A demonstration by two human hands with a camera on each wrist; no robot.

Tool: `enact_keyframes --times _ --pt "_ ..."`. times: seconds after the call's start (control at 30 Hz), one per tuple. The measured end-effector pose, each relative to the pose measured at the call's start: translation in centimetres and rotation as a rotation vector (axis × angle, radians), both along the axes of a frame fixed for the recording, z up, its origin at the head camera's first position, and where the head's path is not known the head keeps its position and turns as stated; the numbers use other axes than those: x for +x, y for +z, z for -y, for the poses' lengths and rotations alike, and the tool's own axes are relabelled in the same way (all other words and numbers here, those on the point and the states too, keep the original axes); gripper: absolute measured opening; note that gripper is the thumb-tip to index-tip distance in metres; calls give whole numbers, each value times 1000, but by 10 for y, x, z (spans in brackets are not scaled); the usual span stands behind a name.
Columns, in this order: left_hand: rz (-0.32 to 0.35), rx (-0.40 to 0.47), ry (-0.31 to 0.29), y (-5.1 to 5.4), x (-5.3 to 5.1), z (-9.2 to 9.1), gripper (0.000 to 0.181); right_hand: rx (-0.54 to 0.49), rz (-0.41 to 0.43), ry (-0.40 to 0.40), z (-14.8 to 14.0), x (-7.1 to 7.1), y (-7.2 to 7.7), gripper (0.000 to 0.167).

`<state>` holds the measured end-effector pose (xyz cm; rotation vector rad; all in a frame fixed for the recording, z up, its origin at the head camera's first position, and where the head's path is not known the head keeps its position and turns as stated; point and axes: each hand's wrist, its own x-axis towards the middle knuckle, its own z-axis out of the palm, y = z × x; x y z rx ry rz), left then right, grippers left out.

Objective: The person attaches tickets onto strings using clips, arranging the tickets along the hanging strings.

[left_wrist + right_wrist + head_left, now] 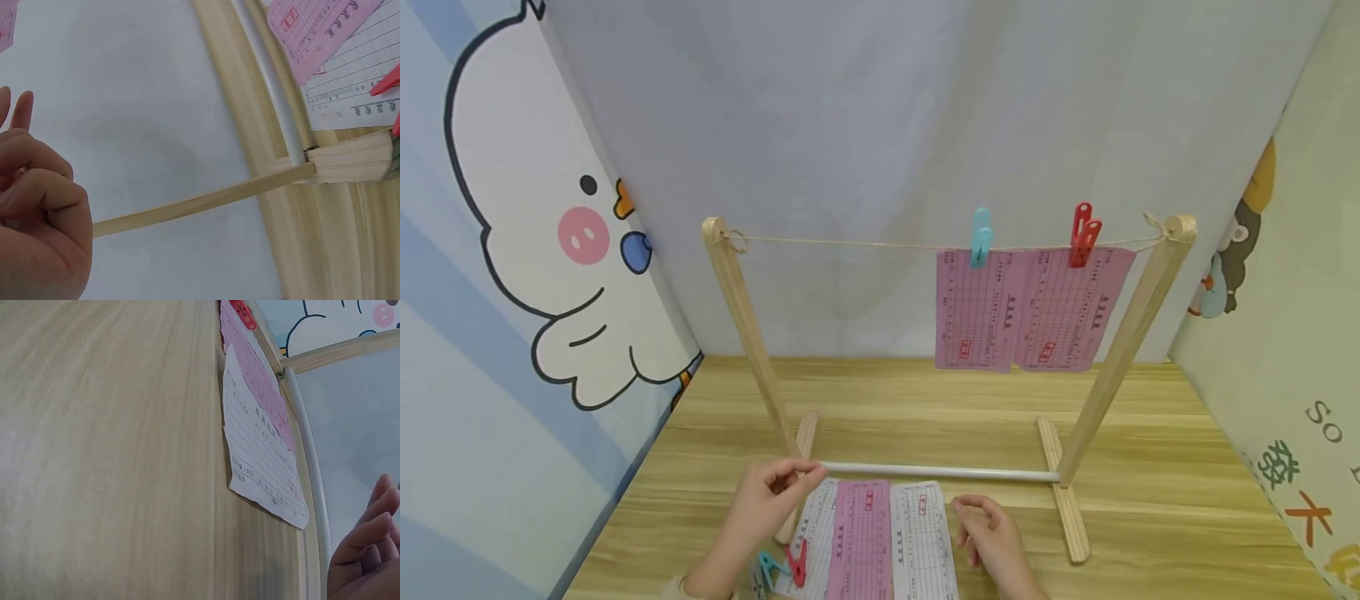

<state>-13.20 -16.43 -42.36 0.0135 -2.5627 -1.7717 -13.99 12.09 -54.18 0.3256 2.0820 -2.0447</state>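
My left hand (769, 505) hovers near the foot of the left post, fingers loosely bent, with nothing seen between them. In the right part of the head view my right hand (994, 540) is beside the white form sheet (919, 533), loosely curled and holding nothing visible. A pink form sheet (861, 542) lies left of that white one, and another white form sheet (815, 533) is partly under it. On the leftmost sheet rest a red clothespin (798, 563) and a teal clothespin (769, 568). Other clothespins at the lower edge are partly hidden by my left arm.
A wooden stand with a left post (748, 333) and right post (1131, 354) carries a string (850, 243). Two pink sheets hang from it, the left one (973, 321) by a teal clothespin (981, 240), the right one (1067, 317) by a red clothespin (1083, 237). A white rod (940, 472) joins the feet.
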Motion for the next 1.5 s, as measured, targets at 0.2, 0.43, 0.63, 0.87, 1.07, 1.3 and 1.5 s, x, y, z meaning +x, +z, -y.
enact_keyframes --times 0.2,0.43,0.63,0.87,1.07,1.3,1.5 --pt "91 15 40 -16 5 6 19 18 8 41 0 3 -8 47" --pt "149 58 69 -38 13 7 24 25 -6 125 0 4 -21 55" --pt "190 41 114 -61 21 8 27 39 11 152 2 5 -30 59" --pt "241 -23 160 -93 26 13 32 66 12 157 2 5 -34 63" --pt "238 -64 213 -112 32 15 38 70 2 167 1 4 -37 62" --pt "247 -161 256 -124 40 16 46 146 -28 181 4 4 -38 64" --pt "280 -211 245 -130 43 20 56 184 -53 193 6 4 -37 70"
